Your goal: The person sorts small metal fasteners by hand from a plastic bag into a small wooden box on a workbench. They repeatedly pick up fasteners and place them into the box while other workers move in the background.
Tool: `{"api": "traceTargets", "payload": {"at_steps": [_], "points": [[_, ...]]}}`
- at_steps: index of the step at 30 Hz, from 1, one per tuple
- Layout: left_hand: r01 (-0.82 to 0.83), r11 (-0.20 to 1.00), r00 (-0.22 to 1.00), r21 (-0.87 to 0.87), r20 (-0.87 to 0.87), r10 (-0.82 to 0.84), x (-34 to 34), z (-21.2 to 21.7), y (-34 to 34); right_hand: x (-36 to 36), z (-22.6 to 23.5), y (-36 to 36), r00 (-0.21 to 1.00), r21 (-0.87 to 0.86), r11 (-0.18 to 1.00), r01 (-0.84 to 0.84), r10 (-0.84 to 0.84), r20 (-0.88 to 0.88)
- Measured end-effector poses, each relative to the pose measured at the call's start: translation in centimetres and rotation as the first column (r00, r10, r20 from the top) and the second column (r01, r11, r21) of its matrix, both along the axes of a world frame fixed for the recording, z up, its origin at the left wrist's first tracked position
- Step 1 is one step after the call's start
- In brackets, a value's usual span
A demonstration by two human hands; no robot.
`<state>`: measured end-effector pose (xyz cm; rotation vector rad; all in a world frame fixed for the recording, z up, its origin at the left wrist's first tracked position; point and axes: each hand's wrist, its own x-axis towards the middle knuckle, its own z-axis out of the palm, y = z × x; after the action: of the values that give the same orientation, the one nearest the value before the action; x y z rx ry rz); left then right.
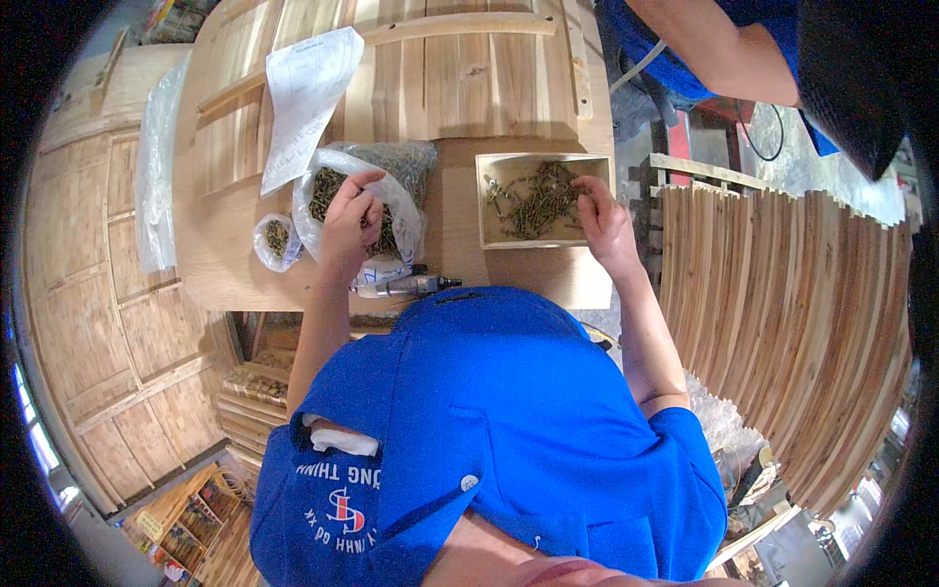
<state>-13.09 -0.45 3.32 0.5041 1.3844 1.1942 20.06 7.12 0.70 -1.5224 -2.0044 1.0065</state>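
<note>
My left hand (354, 227) is over an opened clear plastic bag (418, 181) full of small brass-coloured screws (326, 188). Its fingers are curled, the index finger straighter than the rest; whatever they hold is hidden. At the right wall of a shallow wooden box (533, 244), my right hand (604, 223) has its fingers bent together, and I cannot make out what is in them. A loose heap of screws (536, 205) lies inside that box. Left of the big bag stands a small plastic bag (278, 245) with more screws.
A power or air screwdriver (406, 286) lies at the wooden bench's (450, 235) near edge. A paper sheet (308, 93) rests by slatted wood panels (469, 83). Stacked boards (773, 323) stand at right. Another person's arm (724, 44) shows at upper right.
</note>
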Motion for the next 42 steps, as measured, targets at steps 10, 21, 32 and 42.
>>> {"api": "traceTargets", "payload": {"at_steps": [10,21,32,42], "points": [[0.148,0.987,0.945,-0.063,-0.285,-0.160,-1.7,1.0,-0.8,-0.3,-0.7,0.4,0.991,0.006,0.996,-0.093,0.092,0.093],[0.266,0.956,0.807,-0.121,-0.514,-0.289,-2.4,-0.5,-3.8,-1.1,0.6,-1.4,0.997,0.059,0.998,-0.030,0.026,0.068],[0.194,0.933,0.135,-0.304,-0.934,-0.332,1.4,-3.3,-5.3,-1.1,-0.1,-5.9,0.996,0.153,0.988,-0.029,0.042,-0.084],[0.145,0.989,0.405,0.003,-0.912,-0.056,-1.7,-4.5,-5.3,-1.9,-0.5,-10.5,0.975,-0.027,0.996,-0.085,0.078,-0.207]]}}
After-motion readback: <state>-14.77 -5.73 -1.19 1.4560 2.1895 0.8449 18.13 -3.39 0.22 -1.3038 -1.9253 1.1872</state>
